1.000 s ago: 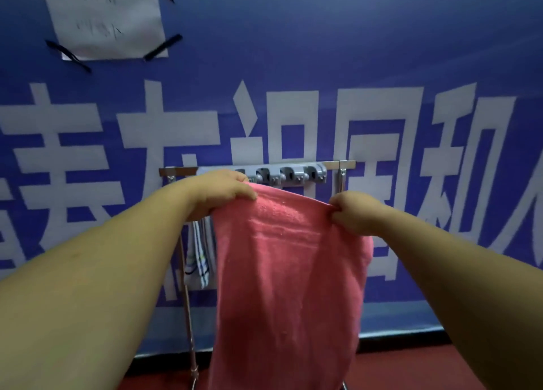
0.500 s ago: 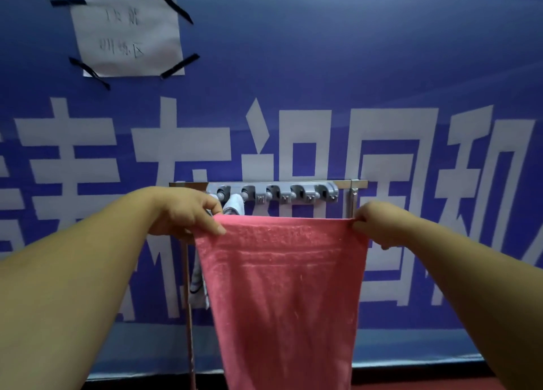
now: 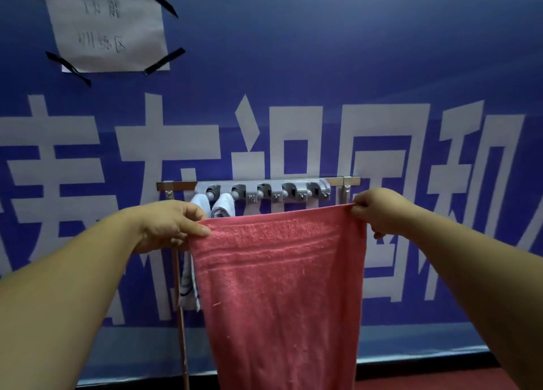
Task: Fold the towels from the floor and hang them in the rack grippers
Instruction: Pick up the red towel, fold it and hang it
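Hands well apart: the left hand and right hand each pinch a top corner of a pink terry towel, held taut just below the grey plastic gripper rack. Its lower end is cut off, and it hides part of a white striped towel.

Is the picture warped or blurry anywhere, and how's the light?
Head view: the wide lens swells both forearms at the edges; the pink towel and rack grippers look sharp; the paper note is soft; lighting is dim and even, no glare.
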`<state>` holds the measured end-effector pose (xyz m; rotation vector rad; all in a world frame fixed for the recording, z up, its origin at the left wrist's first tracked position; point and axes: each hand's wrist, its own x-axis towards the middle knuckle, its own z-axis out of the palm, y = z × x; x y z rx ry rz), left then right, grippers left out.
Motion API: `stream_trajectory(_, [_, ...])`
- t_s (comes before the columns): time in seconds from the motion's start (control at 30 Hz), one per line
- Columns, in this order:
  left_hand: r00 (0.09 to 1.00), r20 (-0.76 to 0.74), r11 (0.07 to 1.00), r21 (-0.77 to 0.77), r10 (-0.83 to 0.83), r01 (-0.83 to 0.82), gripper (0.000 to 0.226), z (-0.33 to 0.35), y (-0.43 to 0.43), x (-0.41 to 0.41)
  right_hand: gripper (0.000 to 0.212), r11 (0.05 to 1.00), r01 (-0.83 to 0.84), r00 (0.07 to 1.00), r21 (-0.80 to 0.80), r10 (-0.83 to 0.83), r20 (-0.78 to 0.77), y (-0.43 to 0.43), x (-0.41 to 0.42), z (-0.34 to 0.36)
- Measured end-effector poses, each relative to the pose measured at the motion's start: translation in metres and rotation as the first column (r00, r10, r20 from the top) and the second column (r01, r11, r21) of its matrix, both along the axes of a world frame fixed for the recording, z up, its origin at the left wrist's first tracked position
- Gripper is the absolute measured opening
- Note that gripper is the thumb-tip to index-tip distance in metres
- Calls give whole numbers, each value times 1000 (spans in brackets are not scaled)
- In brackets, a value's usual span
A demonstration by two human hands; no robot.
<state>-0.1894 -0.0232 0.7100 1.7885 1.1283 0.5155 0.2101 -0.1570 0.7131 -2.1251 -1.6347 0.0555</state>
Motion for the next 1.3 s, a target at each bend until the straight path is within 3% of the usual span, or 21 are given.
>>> stream_trajectory(0.37, [979, 66, 966, 165, 191, -199, 28, -13, 9, 10, 23, 998, -12, 996, -54, 7, -92, 6, 8, -10])
stream_trajectory(0.53, [967, 106, 956, 157, 233, -248, 30, -24, 10, 15, 18, 998, 38, 977, -41, -46, -210, 5, 6, -14])
stream_trajectory(0.67, [945, 222, 958, 101, 240, -267, 26, -37, 9, 10, 16, 999, 31, 926, 7, -26, -378, -1, 9, -19])
stream_trajectory(0.9, [790, 548, 956, -74, 277, -284, 22, -53, 1, 18, 16, 989, 6, 713, 145, 97, -695, -4, 11, -32])
stream_trajectory(1.03, [589, 751, 954, -216, 298, -208, 17, -59, 0, 23, 12, 957, 28, 411, 289, 253, -876, -3, 17, -36])
stream_trajectory(1.07, [595, 726, 938, -241, 345, -250, 14, -63, 2, 25, 12, 961, 77, 419, 266, 211, -883, -1, 19, -40])
stream_trajectory(1.17, [727, 443, 851, -238, 525, -469, 7, -77, 5, 39, 14, 971, 220, 594, 92, -59, -803, 8, 13, -57])
stream_trajectory(1.3, [782, 343, 853, -201, 521, -481, 3, -77, 1, 71, 6, 973, 211, 542, 94, -37, -840, 20, -13, -66])
